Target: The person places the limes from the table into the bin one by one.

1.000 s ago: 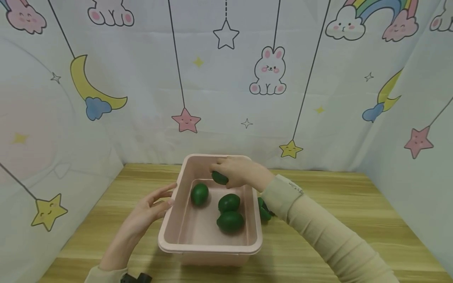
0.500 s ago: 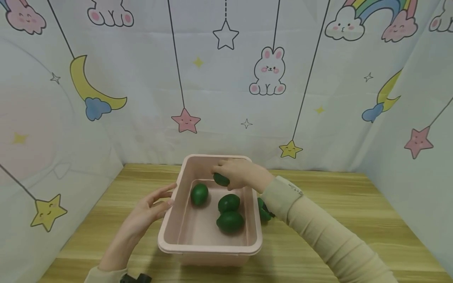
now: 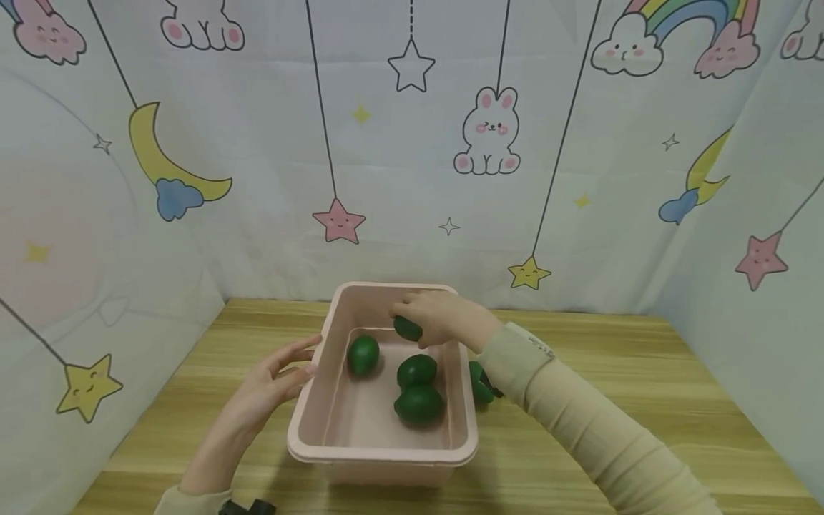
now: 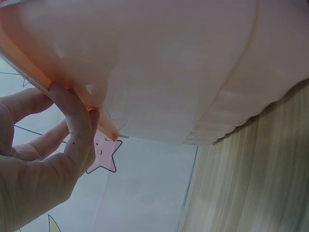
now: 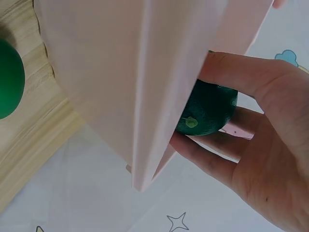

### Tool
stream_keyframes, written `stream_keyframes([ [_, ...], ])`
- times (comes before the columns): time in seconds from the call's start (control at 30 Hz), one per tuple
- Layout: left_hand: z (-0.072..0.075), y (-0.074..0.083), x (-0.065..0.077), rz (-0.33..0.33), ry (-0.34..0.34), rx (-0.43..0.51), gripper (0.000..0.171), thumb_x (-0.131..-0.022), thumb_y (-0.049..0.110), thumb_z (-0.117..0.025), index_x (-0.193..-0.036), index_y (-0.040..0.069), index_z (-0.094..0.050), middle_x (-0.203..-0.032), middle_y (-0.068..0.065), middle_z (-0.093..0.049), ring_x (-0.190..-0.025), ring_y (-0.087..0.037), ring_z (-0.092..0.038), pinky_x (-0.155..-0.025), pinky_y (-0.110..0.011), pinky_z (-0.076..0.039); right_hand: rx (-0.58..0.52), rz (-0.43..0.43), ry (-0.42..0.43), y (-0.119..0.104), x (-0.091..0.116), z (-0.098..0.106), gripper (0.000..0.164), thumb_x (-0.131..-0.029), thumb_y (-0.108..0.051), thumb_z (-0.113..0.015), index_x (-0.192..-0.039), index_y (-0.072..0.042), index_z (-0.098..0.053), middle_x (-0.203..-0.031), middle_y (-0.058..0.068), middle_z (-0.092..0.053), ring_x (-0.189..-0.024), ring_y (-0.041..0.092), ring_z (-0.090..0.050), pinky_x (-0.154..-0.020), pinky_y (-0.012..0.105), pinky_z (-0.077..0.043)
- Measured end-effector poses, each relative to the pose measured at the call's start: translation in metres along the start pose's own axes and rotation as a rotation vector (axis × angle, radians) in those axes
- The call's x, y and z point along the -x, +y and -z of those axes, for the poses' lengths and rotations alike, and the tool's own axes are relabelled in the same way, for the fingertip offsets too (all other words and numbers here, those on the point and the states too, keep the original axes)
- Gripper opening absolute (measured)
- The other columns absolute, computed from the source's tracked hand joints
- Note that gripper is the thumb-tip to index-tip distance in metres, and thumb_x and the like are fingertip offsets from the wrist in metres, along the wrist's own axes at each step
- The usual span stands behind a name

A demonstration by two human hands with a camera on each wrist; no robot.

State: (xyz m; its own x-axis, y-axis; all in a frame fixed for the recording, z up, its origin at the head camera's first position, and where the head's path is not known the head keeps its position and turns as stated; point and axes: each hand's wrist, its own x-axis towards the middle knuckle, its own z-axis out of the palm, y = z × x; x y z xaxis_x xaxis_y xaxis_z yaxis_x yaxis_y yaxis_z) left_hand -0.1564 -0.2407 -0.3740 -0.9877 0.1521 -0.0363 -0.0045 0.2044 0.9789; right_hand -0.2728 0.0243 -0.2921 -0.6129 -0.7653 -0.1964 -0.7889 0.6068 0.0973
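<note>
In the head view, a pink plastic bin [image 3: 383, 454] stands on the table. My right hand [image 3: 444, 318] reaches over its far right part and grips a dark green lime [image 3: 408, 329]. In the right wrist view, fingers and thumb surround that lime [image 5: 210, 108], whose pale stem spot shows; the bin wall hides part of it. Inside the bin lie one lime [image 3: 363, 355] at the left and two touching limes, a farther one [image 3: 417, 371] and a nearer one [image 3: 419, 405], at the right. My left hand [image 3: 273, 383] rests its fingertips against the bin's left rim.
Outside the bin's right wall, something green, probably more limes [image 3: 479, 384], sits on the table, partly hidden by the right sleeve [image 3: 579, 408]. The wood-grain table [image 3: 618, 429] has a cartoon-printed curtain [image 3: 412, 157] behind it and at both sides.
My right hand, still gripping the lime, has shifted slightly right and nearer to me above the bin. The left hand and the limes in the bin have stayed where they were.
</note>
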Motion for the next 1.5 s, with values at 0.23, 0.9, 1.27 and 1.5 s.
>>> stream_keyframes([
  [0.23,0.000,0.000,0.002,0.001,-0.002,0.001,0.058,-0.097,0.029,-0.057,-0.149,0.016,-0.035,-0.144,-0.019,-0.040,-0.114,-0.012,-0.059,-0.091,-0.027,-0.048,0.008,-0.006,-0.007,0.001,0.001,-0.005,0.057,-0.080,-0.019,-0.078,-0.130,-0.016,-0.052,-0.123,0.005,-0.058,-0.111,0.021,-0.059,-0.097,0.037,-0.049],
  [0.9,0.001,0.001,0.001,0.000,0.004,-0.006,0.058,-0.097,0.029,-0.057,-0.149,0.016,-0.035,-0.144,-0.019,-0.040,-0.108,-0.005,-0.060,-0.091,-0.027,-0.047,-0.025,-0.009,0.013,0.007,0.003,-0.005,0.045,-0.085,-0.013,-0.071,-0.128,-0.013,-0.058,-0.129,0.006,-0.060,-0.119,0.022,-0.057,-0.102,0.036,-0.046],
  [1.27,0.000,0.001,0.000,0.009,0.003,-0.007,0.058,-0.096,0.030,-0.058,-0.149,0.017,-0.036,-0.145,-0.018,-0.040,-0.110,-0.006,-0.060,-0.092,-0.027,-0.047,-0.097,-0.042,0.062,0.010,0.014,-0.006,0.043,-0.087,-0.015,-0.071,-0.128,-0.014,-0.060,-0.130,0.006,-0.061,-0.121,0.022,-0.057,-0.104,0.037,-0.046],
  [1.5,0.000,0.000,0.000,0.006,-0.002,0.004,0.058,-0.097,0.029,-0.057,-0.149,0.016,-0.035,-0.144,-0.018,-0.039,-0.107,-0.004,-0.060,-0.091,-0.026,-0.048,-0.122,-0.037,0.126,0.011,0.023,-0.007,0.041,-0.087,-0.016,-0.070,-0.126,-0.013,-0.060,-0.130,0.005,-0.061,-0.123,0.024,-0.055,-0.103,0.040,-0.046],
])
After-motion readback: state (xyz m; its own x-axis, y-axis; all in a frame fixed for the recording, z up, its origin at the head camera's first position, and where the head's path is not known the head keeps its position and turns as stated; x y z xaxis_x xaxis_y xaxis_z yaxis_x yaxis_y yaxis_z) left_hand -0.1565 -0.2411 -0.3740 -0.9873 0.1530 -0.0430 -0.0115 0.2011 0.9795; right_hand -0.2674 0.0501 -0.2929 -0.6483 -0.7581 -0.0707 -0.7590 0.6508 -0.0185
